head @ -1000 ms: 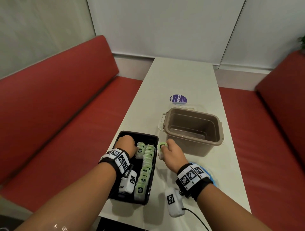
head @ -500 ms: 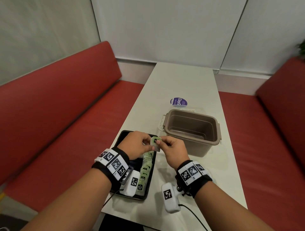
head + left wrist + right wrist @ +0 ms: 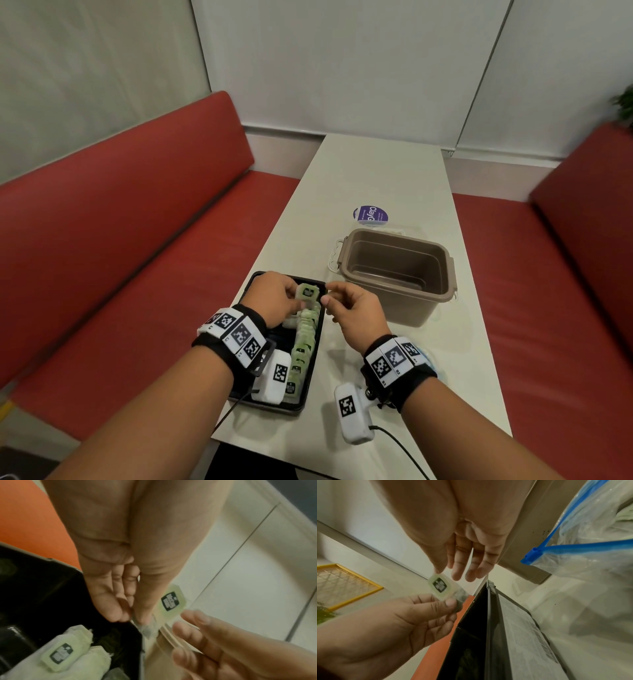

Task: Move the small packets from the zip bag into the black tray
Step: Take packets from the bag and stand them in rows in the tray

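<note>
Low in the head view, the left hand (image 3: 274,299) pinches one small packet (image 3: 307,293) by its lower edge above the top end of the black tray (image 3: 310,394), while the right hand (image 3: 352,310) hangs just beside it, fingers loose and holding nothing. A long row of packets (image 3: 303,342) already lines the tray. The zip bag (image 3: 583,555), at the right edge of the right wrist view, looks far from empty, so plenty seems left.

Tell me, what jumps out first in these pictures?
The left hand pinching one small green packet above the black tray's far end, the right hand open beside it. A row of packets fills the tray; an open brown tub stands to the right.
</note>
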